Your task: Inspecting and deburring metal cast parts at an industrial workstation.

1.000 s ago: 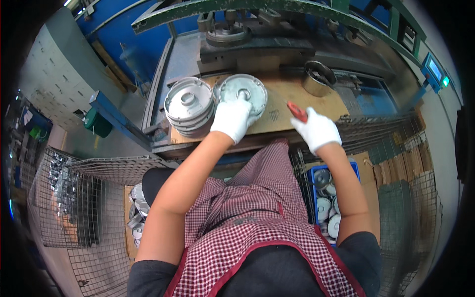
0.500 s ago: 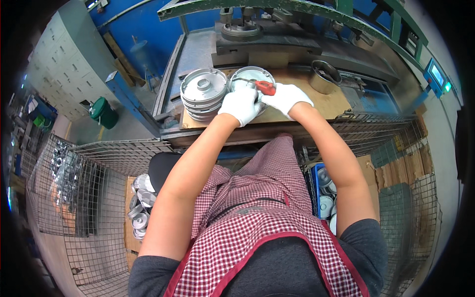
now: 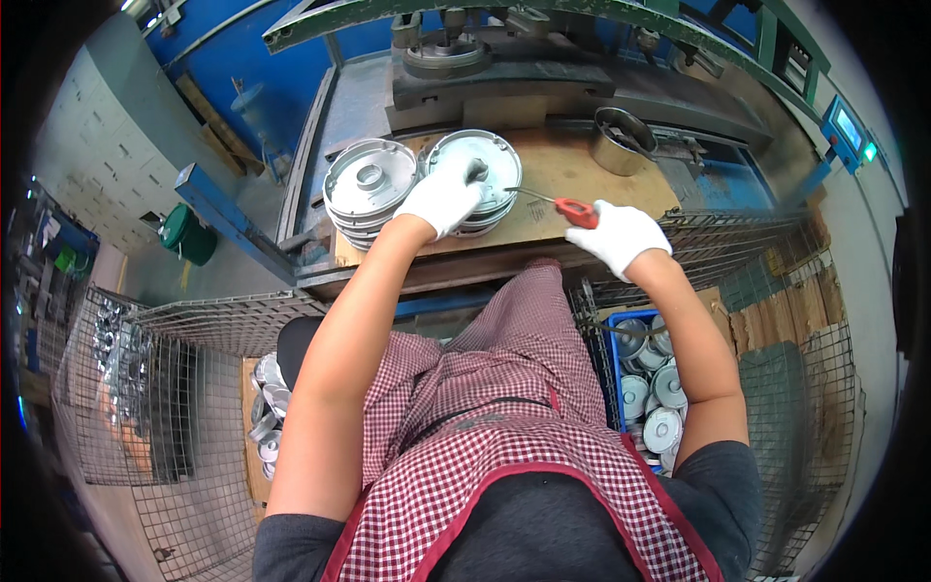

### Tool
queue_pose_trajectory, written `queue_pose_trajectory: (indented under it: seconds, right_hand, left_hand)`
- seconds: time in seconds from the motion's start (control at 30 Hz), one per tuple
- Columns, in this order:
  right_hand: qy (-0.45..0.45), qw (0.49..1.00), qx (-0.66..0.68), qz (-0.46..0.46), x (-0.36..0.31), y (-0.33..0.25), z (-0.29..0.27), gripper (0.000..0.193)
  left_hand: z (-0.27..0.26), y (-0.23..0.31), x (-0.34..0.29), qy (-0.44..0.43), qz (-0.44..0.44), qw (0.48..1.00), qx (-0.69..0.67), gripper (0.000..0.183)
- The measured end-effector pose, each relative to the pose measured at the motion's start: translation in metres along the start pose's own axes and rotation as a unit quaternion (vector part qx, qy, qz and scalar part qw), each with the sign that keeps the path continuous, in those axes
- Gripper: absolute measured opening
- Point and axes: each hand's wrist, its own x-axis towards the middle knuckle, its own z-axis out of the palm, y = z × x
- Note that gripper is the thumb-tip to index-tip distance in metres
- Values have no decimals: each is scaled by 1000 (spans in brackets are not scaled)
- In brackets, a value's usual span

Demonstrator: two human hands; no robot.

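Two stacks of round silver metal discs stand side by side on the wooden board. My left hand, in a white glove with greyed fingertips, lies over the top disc of the right stack. Its fingers are curled in near the disc's raised centre and hide that part. The left stack has a top disc with a ring-shaped hub facing up. Off to the right, my gloved right hand is closed round the red handle of a hand tool. Its thin, slightly bent metal shaft points left, its tip close to the right stack's rim.
A metal pot stands on the board at the right. Behind is a heavy machine bed under a green frame. Wire mesh cages flank me; a blue crate of metal discs sits low right, more discs low left.
My right hand has drawn the tool away from the disc, to the right and slightly nearer. My left hand stays at the right stack. The whole view has shifted a little.
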Motion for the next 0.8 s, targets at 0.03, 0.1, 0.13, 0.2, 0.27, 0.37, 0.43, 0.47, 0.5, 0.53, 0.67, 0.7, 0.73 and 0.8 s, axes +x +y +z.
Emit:
queue_pose_trajectory:
  seconds: [0.03, 0.1, 0.13, 0.2, 0.27, 0.37, 0.43, 0.47, 0.5, 0.53, 0.67, 0.7, 0.73, 0.8]
  right_hand:
    - [1, 1000, 0, 1, -1, 9, -1, 57]
    - [13, 993, 83, 85, -5, 28, -2, 58]
    - [25, 983, 133, 122, -10, 39, -2, 55]
    - [74, 954, 196, 214, -14, 65, -2, 57]
    - [113, 891, 333, 286, -17, 100, -2, 57]
    - [274, 826, 356, 342, -6, 164, 15, 64]
    - [382, 811, 250, 365, 4, 210, 28, 69]
    - [386, 814, 242, 359, 5, 229, 36, 69]
    - [375, 803, 256, 386, 5, 245, 43, 69]
    - [336, 812, 194, 435, 5, 256, 50, 69]
    - [210, 800, 23, 562, -10, 259, 81, 69]
    - [203, 799, 22, 566, -14, 252, 88, 69]
    - [278, 775, 5, 567, -18, 241, 96, 68]
    - [373, 747, 19, 550, -24, 219, 101, 66]
  left_hand:
    - [1, 3, -2, -3, 4, 1000, 1, 50]
    - [5, 7, -5, -4, 74, 985, 156, 58]
    - [7, 9, -6, 15, 103, 975, 197, 56]
    - [9, 11, -6, 11, 91, 974, 207, 55]
    - [10, 9, -5, 13, 86, 973, 214, 55]
    - [12, 4, -4, 16, 78, 973, 217, 50]
    - [10, 2, -3, 11, 85, 975, 206, 45]
    - [10, 1, -4, 9, 96, 976, 194, 40]
    - [9, 2, -5, 8, 94, 977, 193, 40]
    - [8, 4, -8, 15, 119, 976, 182, 36]
    - [4, 20, -25, 32, 165, 972, 164, 26]
    - [2, 25, -31, 31, 170, 974, 149, 25]
    - [1, 31, -36, 16, 161, 976, 144, 25]
    - [-1, 41, -45, 21, 177, 973, 144, 26]
